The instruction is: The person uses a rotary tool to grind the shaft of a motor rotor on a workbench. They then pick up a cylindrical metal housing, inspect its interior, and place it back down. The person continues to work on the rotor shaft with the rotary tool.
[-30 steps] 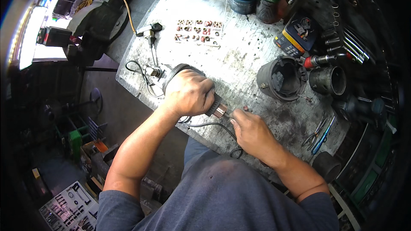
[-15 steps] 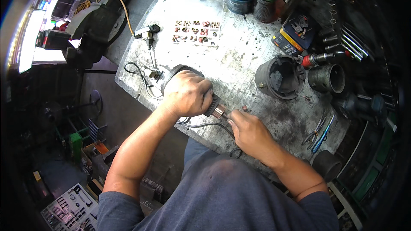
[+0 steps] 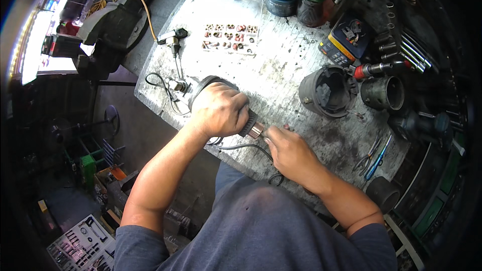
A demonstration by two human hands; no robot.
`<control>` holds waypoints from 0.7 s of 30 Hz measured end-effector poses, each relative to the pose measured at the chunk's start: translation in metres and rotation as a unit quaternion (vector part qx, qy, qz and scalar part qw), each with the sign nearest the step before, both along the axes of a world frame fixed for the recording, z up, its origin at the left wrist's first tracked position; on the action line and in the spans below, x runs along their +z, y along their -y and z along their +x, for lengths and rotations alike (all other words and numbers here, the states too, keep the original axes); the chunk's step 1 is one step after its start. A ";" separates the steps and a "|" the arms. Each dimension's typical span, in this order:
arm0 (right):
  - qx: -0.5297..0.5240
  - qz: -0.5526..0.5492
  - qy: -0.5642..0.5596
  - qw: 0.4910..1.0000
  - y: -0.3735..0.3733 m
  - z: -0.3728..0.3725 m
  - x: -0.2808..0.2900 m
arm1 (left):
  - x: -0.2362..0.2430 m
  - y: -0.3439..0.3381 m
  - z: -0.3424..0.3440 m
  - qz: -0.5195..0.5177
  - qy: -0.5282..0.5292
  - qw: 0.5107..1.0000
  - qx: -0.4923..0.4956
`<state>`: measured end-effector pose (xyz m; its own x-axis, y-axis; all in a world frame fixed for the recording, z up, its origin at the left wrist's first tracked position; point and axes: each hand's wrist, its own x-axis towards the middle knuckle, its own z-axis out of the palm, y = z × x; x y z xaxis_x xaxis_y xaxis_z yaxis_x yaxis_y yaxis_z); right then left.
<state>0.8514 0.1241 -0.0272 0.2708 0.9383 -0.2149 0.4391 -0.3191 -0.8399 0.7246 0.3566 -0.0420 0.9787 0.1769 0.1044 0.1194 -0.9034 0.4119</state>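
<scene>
My left hand [image 3: 220,109] is wrapped from above around the body of a motor armature [image 3: 248,125], held at a slant over the near edge of the workbench. Past my fingers show its dark windings and the copper commutator [image 3: 256,130]. A dark round part [image 3: 215,80] rises behind my left knuckles; whether it joins the armature is hidden. At the commutator end, my right hand [image 3: 288,151] has its thumb and fingers closed on the shaft tip, which they mostly cover. A black cable [image 3: 241,146] runs beneath both hands.
A tray of small metal parts [image 3: 230,39] lies on the workbench [image 3: 281,60]. Right of my hands stand a motor housing [image 3: 314,95], a metal ring [image 3: 379,93], a red-collared tool [image 3: 369,70] and a blue tub [image 3: 281,0]. A blue-handled tool [image 3: 379,160] lies near the right edge.
My right hand has slid slightly up and left along the shaft, closer to the commutator. My left hand keeps its hold on the armature.
</scene>
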 end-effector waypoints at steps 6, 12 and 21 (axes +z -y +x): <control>0.000 0.071 0.004 0.997 0.001 -0.001 0.002 | -0.001 0.000 -0.001 0.002 -0.016 1.000 0.002; 0.003 0.011 0.010 1.000 0.001 0.000 0.003 | 0.000 0.000 -0.002 0.008 -0.036 0.999 0.004; 0.008 0.044 0.012 0.999 0.000 -0.001 0.002 | -0.002 -0.001 -0.001 0.006 -0.021 1.000 0.000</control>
<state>0.8500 0.1238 -0.0251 0.2592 0.9577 -0.1253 0.4636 -0.2372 -0.8537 0.7231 0.3578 -0.0442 0.9824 0.1750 0.0660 0.1352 -0.9082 0.3961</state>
